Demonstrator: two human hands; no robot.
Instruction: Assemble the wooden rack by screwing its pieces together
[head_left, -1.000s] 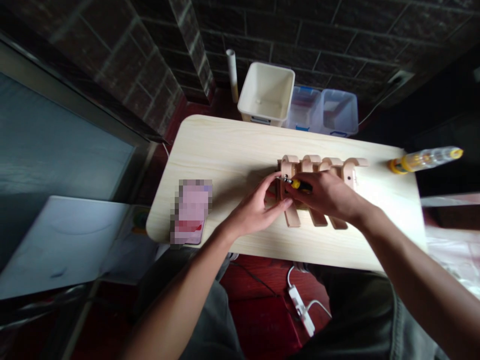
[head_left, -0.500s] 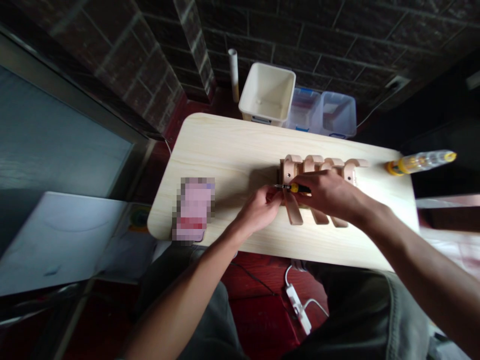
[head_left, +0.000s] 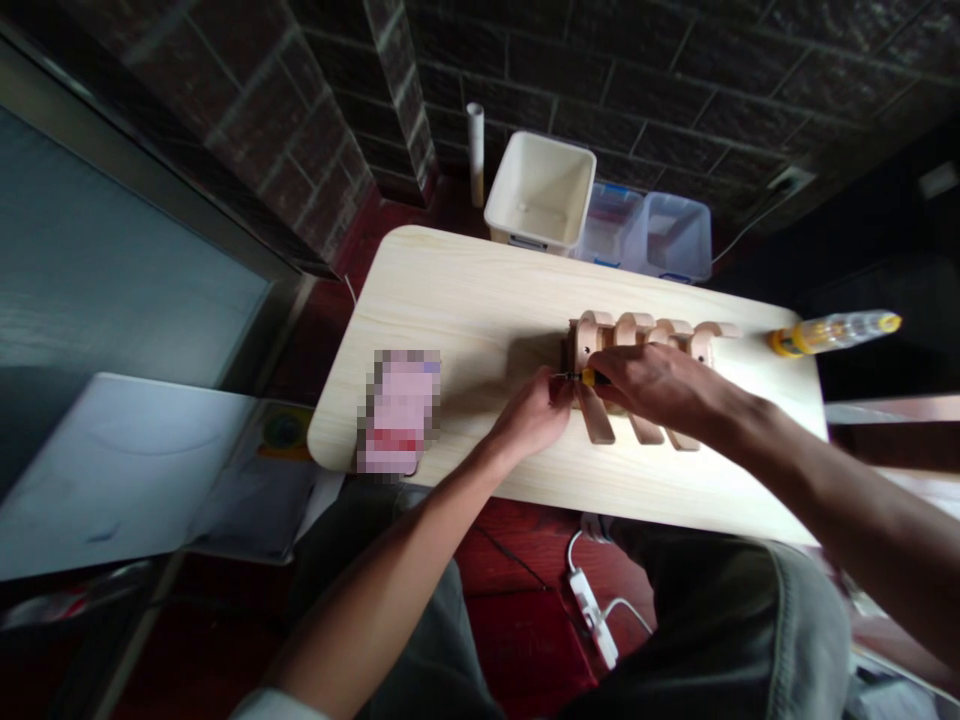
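A wooden rack (head_left: 598, 422) with several curved, bent-wood hooks lies on the light wooden table. Over its left part, my right hand (head_left: 656, 385) is closed around a screwdriver (head_left: 589, 377) with a yellow and black handle. The metal shaft points left, towards the fingers of my left hand (head_left: 536, 408). Those fingers are pinched together at the shaft's tip, beside the rack's left end. Whatever small thing they hold is too small to make out. My right hand hides part of the rack's middle.
A phone, blurred out, lies on the table (head_left: 457, 290) at the left. A clear, yellow-ended bottle-shaped container (head_left: 832, 333) lies at the right edge. Beyond the far edge stand a cream bin (head_left: 544, 185) and clear plastic boxes (head_left: 679, 235). A white power strip (head_left: 592, 615) is below.
The view has shifted slightly. Both hands stay at the rack's left end, with the screwdriver still between them and pointing left.
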